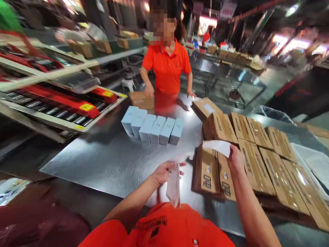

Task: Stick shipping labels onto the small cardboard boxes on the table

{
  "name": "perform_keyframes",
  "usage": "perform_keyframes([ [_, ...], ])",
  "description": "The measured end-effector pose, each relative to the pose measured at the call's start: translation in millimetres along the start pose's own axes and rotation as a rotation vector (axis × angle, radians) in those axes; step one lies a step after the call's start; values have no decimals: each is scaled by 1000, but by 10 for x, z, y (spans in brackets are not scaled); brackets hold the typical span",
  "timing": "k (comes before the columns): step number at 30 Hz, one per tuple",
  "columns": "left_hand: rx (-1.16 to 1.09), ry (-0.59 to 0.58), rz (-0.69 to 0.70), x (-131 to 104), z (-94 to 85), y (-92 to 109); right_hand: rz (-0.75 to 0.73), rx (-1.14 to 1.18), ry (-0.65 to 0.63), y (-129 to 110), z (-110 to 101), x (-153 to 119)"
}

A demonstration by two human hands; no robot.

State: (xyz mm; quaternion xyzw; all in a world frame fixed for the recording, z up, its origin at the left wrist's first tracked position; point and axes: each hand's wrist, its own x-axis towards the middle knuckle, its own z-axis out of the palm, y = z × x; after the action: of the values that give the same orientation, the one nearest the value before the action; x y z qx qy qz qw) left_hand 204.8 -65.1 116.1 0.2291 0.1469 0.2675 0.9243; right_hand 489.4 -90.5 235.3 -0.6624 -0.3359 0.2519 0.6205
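Paper sheet (220, 146), clamped in right hand (236, 159), hung unplaced at four o'clock; left hand (163, 173) grip clamped pale slip (173, 185), six o'clock; two near cartons (209, 161) already bore labels (208, 169).

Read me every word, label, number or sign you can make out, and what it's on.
Nothing reads clearly enough to quote.
Brown cartons: large dark printing and small labels, too blurred.
Pale blue boxes: dark marks, too small.
Wearer's orange shirt: dark lettering, blurred.
Yellow labels on the conveyor: blurred.
Hanging sign: blurred.
White sheet in the right hand: no text visible.
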Motion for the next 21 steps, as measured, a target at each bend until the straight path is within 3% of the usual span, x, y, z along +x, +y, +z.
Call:
perform_keyframes([
  [2,-75,-87,-26,43,61,50,-49,-106,13,101,-83,-180],
  [4,-110,-129,-55,111,115,22,-195,-316,-247,188,-63,-510],
  [6,-125,-105,-74,148,128,-61,-327,-525,-622,245,-26,-850],
  [7,-128,-80,-80,148,116,-105,-338,-583,-760,269,-34,-979],
  [8,-127,-60,-89,139,93,-141,-299,-593,-813,294,-67,-1062],
  [10,-123,-47,-125,103,43,-174,-125,-542,-716,363,-187,-1085],
  [13,-94,-63,-180,53,18,-152,213,-367,-493,499,-341,-899],
  [15,-78,-74,-202,42,43,-133,383,-193,-515,571,-340,-783],
  [18,-85,-102,-246,51,87,-140,456,12,-571,608,-216,-739],
  [21,-59,-105,-293,81,101,-156,398,-11,-521,611,-141,-749],
])
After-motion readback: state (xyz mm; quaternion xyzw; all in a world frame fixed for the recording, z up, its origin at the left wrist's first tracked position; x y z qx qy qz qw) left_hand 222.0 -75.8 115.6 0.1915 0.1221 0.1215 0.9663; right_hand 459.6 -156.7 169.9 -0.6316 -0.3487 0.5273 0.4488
